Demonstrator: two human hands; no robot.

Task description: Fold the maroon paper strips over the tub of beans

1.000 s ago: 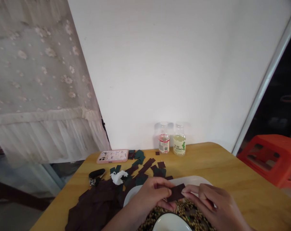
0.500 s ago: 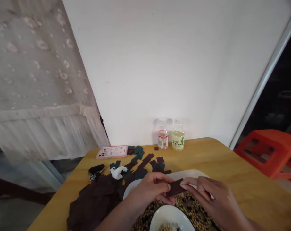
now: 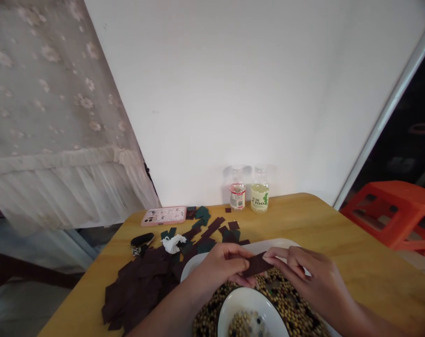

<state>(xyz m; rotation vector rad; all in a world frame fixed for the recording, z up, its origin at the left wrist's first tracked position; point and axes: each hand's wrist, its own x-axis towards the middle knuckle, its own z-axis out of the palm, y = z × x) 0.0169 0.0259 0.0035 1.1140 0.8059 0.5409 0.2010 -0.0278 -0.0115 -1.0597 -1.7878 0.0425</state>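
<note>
Brown strip (image 3: 257,265), lower centre, gripped by left hand (image 3: 230,263), hiding one end, and right hand (image 3: 302,270); white bowl (image 3: 242,296), cut off at bottom edge; pale tray (image 3: 279,243), partly hidden by hands

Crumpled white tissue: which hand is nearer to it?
Left. The left hand is right of the tissue and lower in view; the right hand is farther right, at the far end of the dark strip both hold.

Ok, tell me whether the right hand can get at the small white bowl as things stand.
Probably yes: nothing visible stands between the right hand and the small white bowl nearby, though that hand pinches the dark piece and might need to let go.
</note>
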